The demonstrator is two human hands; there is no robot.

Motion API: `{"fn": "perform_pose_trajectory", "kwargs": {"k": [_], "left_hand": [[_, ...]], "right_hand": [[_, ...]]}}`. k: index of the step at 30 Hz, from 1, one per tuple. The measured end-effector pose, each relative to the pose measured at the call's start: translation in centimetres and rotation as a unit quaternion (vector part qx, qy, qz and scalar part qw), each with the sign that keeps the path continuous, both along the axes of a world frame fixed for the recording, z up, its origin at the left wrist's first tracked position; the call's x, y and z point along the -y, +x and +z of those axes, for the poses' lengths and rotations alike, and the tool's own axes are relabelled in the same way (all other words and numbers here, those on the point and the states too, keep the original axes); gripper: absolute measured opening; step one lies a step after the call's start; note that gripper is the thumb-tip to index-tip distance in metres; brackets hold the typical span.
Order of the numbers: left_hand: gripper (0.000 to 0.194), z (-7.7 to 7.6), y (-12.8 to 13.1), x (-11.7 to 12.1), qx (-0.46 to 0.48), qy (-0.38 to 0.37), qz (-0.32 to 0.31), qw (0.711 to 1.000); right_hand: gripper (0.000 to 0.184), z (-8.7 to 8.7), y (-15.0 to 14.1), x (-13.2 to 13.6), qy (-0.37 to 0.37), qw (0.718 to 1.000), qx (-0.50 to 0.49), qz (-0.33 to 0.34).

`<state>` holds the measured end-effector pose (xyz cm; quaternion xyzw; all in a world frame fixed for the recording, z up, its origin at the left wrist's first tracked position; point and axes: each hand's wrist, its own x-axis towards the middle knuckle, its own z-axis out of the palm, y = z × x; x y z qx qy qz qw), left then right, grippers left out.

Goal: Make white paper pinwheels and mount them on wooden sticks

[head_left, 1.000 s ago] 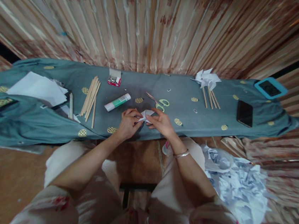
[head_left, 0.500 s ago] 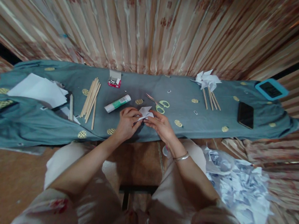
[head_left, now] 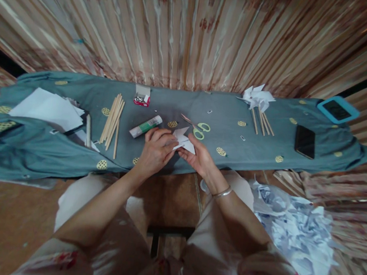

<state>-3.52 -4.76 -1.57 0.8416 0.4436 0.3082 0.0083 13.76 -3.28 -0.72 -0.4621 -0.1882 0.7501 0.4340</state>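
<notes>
A small white paper pinwheel (head_left: 183, 141) with folded, pointed blades is held between both hands at the table's front edge. My left hand (head_left: 156, 150) has its fingers closed on the paper's left side. From the right, my right hand (head_left: 199, 156) grips it with the thumb on top and the fingers underneath. Just beyond the hands lie a glue stick (head_left: 145, 126) and a pair of scissors (head_left: 197, 128) with light green handles, open at the blades. Behind the glue stick stands an open red box (head_left: 141, 100) of small shiny metal pieces.
On the left are white paper sheets (head_left: 47, 108), a pale stick-shaped thing (head_left: 88, 131) and several wooden sticks (head_left: 111, 123). Paper pinwheels (head_left: 258, 97) on sticks, a phone (head_left: 305, 142) and a blue-framed device (head_left: 337, 110) lie right. A bag of paper pieces (head_left: 301, 233) sits on the floor.
The paper has turned and shows more of its blades. My left fingers have drawn over its left side, and my right hand has opened out a little beneath it.
</notes>
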Motion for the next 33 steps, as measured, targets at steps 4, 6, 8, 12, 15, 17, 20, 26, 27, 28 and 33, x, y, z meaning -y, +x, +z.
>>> {"fn": "perform_pose_trajectory", "kwargs": {"k": [4,6,8,12,15,17,20,26,27,28,33], "left_hand": [[0.018,0.1,0.0,0.4,-0.014,0.024,-0.014,1.000],[0.018,0.1,0.0,0.6,-0.016,0.040,-0.017,0.999],[0.019,0.2,0.0,0.8,-0.015,0.056,-0.019,0.998],[0.021,0.4,0.1,1.2,-0.019,0.065,-0.024,0.997],[0.023,0.7,0.0,1.4,-0.020,0.059,-0.026,0.998],[0.023,0.8,0.0,1.4,-0.021,0.054,-0.027,0.998],[0.025,0.8,-0.2,1.5,-0.024,0.049,-0.029,0.998],[0.035,0.6,-0.4,1.7,-0.012,0.035,-0.039,0.999],[0.037,0.7,-0.4,1.7,-0.007,0.027,-0.039,0.999],[0.039,0.7,-0.4,1.7,-0.001,0.021,-0.039,0.999],[0.065,1.1,-0.7,1.7,0.061,-0.007,-0.033,0.998]], "right_hand": [[0.011,-0.1,0.0,0.0,0.017,1.000,-0.005,0.014],[0.019,-0.1,0.1,0.1,0.028,0.999,0.015,0.020],[0.023,0.1,0.1,0.2,0.031,0.999,0.034,0.024],[0.026,0.7,0.0,0.4,0.024,0.998,0.052,0.030],[0.025,0.9,-0.2,0.3,0.017,0.998,0.053,0.028],[0.026,0.9,-0.2,0.3,0.015,0.998,0.046,0.026],[0.027,0.9,-0.2,0.2,0.017,0.999,0.037,0.030],[0.026,0.2,-0.1,-0.1,0.043,0.998,0.023,0.038],[0.026,0.0,-0.1,-0.2,0.051,0.998,0.022,0.036],[0.027,-0.1,-0.1,-0.3,0.059,0.998,0.021,0.032],[0.031,-0.7,0.0,-0.8,0.098,0.994,0.032,0.021]]}}
